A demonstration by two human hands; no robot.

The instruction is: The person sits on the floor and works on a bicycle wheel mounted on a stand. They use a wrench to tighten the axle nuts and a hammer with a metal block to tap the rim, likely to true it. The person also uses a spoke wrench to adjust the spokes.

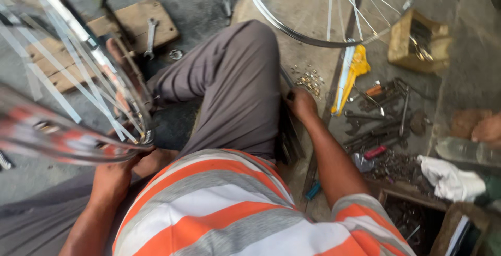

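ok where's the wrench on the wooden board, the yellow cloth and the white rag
wrench (150, 37), head view, middle of its shaft
yellow cloth (358, 67), head view, its bunched upper part
white rag (450, 179), head view, centre of the folds

I am seeing a spanner (150, 37) lying on a wooden board (136, 20); a white rag (450, 179) is lying beside a plastic bottle (465, 150).

Open tan cardboard box (417, 39) top right on the floor, metal parts inside. Clear plastic bottle (467, 150) lying at right edge. No signs or screens.
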